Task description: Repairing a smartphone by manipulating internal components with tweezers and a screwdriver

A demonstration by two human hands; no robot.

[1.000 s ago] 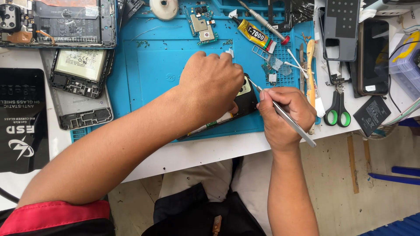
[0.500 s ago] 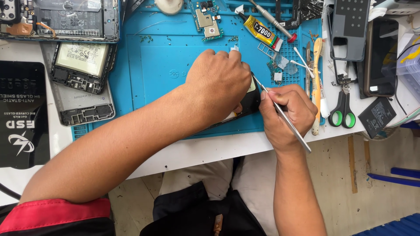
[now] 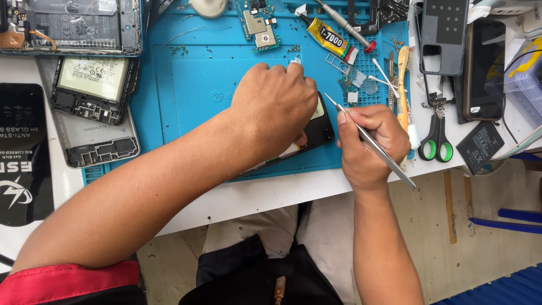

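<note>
Phone (image 3: 316,131), black and opened, lies on the near part of the blue mat (image 3: 192,85), mostly hidden under the left hand (image 3: 275,107). That hand is curled over it, fingers bent down and pressing it flat against the mat, so it is gripping the phone. Just to its right, the right hand (image 3: 370,148) pinches a pair of metal tweezers (image 3: 370,141) between thumb and fingers; the thin tip points up and left, ending right at the phone's upper right edge, while the back end sticks out past the wrist over the table edge.

Further right, near the table's edge, lie scissors (image 3: 436,141) with green and black handles and a small black battery (image 3: 480,147). To the left, on the mat's left border, rests a stripped phone frame (image 3: 93,90) holding a pale battery, partly on top of a grey back plate.

Beyond the hands, a yellow glue tube (image 3: 332,37) lies slanted beside a screwdriver with a red end (image 3: 344,25), and a small green circuit board (image 3: 258,25) sits near the mat's far edge. At the far left corner lies another opened phone (image 3: 70,25); at the far right, a grey phone case (image 3: 445,35) next to a dark phone.
</note>
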